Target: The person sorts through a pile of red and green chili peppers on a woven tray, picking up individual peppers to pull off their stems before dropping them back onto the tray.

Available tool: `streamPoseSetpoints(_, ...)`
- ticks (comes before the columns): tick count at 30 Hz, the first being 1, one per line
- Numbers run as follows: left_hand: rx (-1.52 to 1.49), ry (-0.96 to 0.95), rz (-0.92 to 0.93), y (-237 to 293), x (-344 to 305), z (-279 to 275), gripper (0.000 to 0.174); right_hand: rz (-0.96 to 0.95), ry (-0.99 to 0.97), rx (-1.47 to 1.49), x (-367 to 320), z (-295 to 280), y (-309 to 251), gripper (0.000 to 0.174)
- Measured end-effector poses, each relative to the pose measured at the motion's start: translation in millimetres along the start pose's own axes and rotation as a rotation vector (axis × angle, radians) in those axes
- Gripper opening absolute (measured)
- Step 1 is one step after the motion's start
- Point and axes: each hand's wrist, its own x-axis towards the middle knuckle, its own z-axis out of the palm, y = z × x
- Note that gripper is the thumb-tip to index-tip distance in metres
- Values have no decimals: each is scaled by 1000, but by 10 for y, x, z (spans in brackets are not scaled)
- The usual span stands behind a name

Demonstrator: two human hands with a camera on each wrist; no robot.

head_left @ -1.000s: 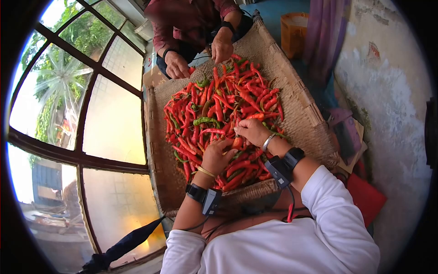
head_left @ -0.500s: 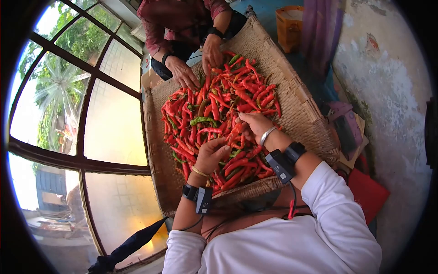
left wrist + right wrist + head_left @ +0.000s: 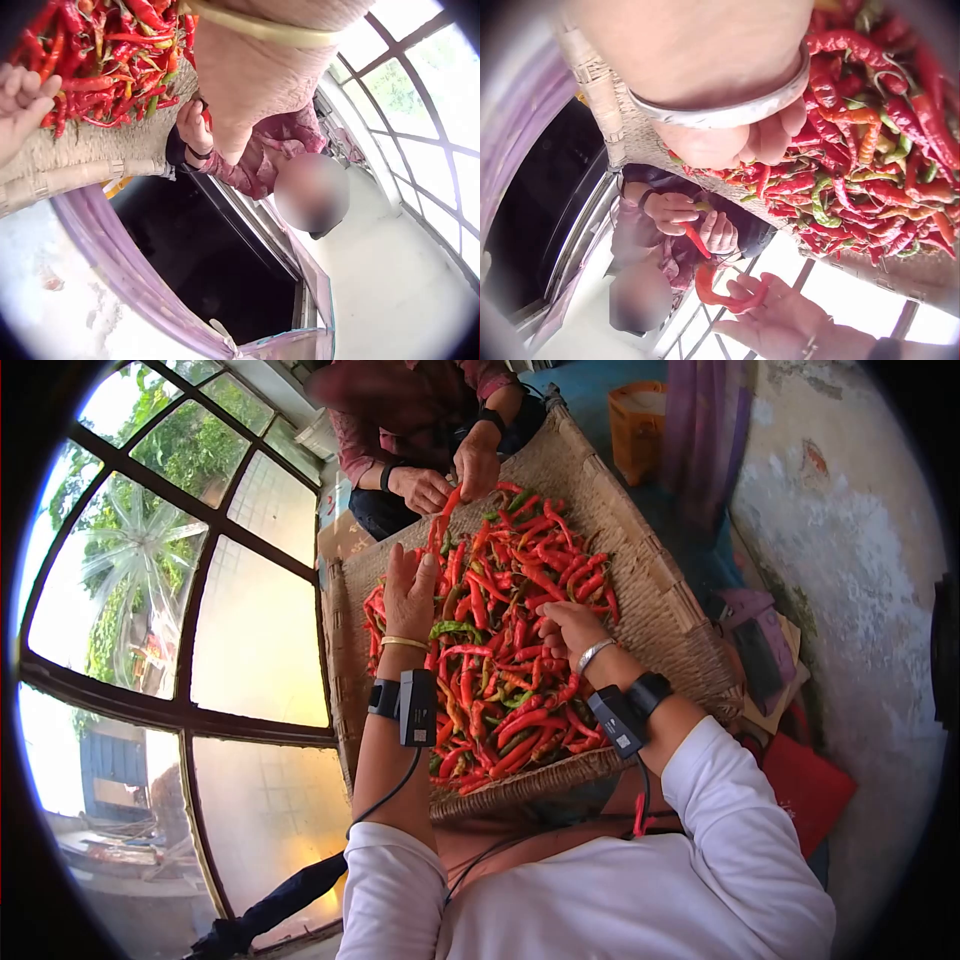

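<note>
- Over the basket, with left hand unclenched at a chili: support it gently.
- Above the pile, with right hand loosely curled, empty: pinch lightly.

Four hands, one basket

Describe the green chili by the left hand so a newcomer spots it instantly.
Find the big woven tray, then the red pile in it. Just right of the left hand lies the chili: green, bent, among mostly red neighbours.
</note>
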Motion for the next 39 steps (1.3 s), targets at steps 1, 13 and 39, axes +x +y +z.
streamPoseSetpoints(1,-3,-3,3,-33,-52,3,45,-5,2,1,-3,-7,-25,18)
streamPoseSetpoints(13,845,-770,481,-342,-1246,-62,14,-22,-103,-174,-10,52,19,17)
streamPoseSetpoints(39,-246,-554,-718,-121,-1035,-249,21,-97,-210,-163,-50,55,-13,18)
